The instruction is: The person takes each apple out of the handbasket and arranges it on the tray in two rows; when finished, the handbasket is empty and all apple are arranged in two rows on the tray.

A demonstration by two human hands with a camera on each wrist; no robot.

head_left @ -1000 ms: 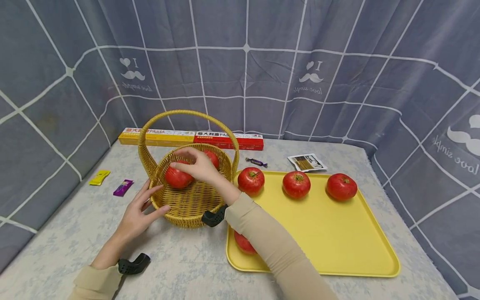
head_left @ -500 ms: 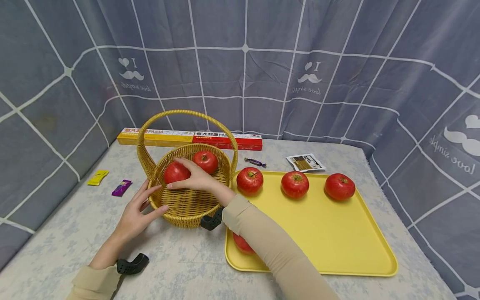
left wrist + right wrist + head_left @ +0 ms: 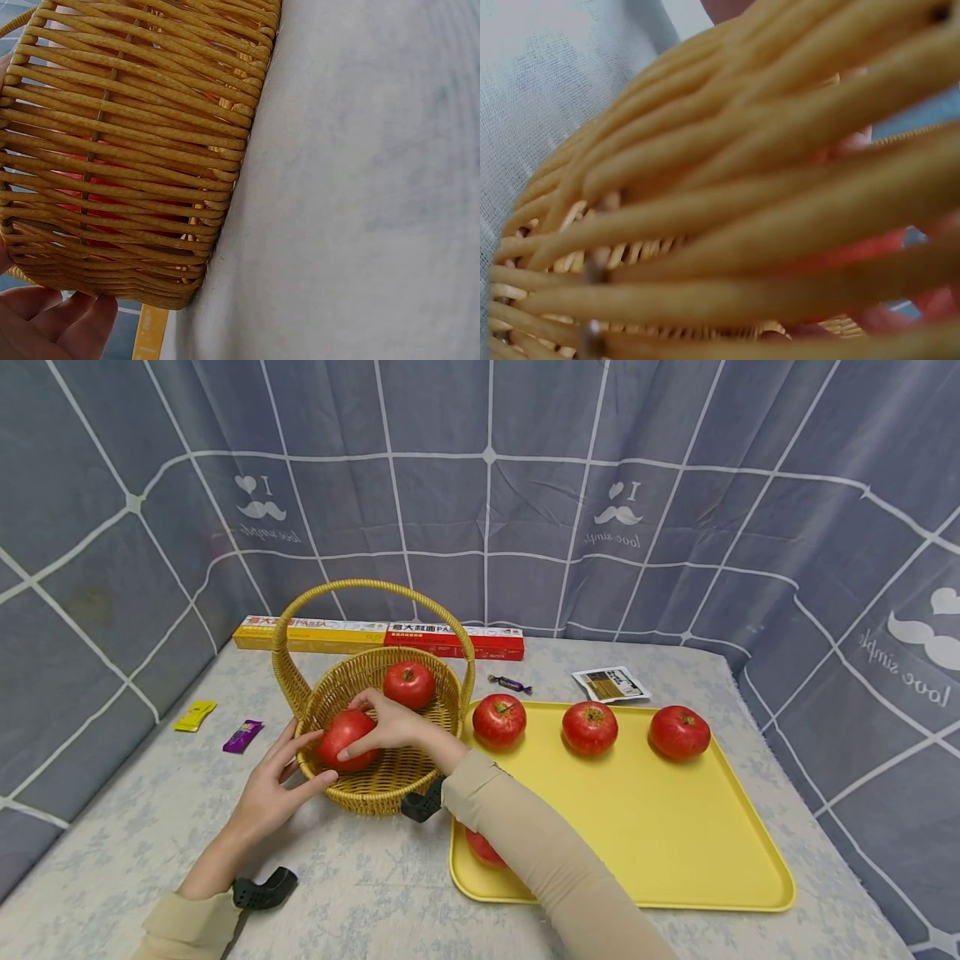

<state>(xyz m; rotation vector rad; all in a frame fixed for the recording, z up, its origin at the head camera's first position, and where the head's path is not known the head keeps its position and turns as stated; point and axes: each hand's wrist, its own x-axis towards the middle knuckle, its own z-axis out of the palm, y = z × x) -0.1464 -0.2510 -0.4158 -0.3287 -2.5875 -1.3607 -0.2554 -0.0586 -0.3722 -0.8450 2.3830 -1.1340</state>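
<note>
A wicker basket (image 3: 360,789) with a tall handle stands left of a yellow tray (image 3: 675,835). My right hand (image 3: 360,727) reaches into the basket and grips a red apple (image 3: 333,745) low by its left wall. A second apple (image 3: 408,683) lies at the back of the basket. My left hand (image 3: 303,762) rests with straight fingers against the basket's outer left wall; its fingers (image 3: 52,322) show below the weave (image 3: 135,150) in the left wrist view. Three apples (image 3: 590,727) line the tray's far edge. Another apple (image 3: 483,849) is half hidden under my right forearm.
A long yellow and red box (image 3: 378,637) lies along the back by the cloth backdrop. Small wrapped sweets (image 3: 243,735) lie left of the basket, one (image 3: 512,683) behind the tray beside a sachet (image 3: 611,685). The right wrist view shows only blurred wicker (image 3: 720,187).
My right hand has carried the apple down and to the left inside the basket, uncovering the second apple behind it. The left hand has stayed against the basket.
</note>
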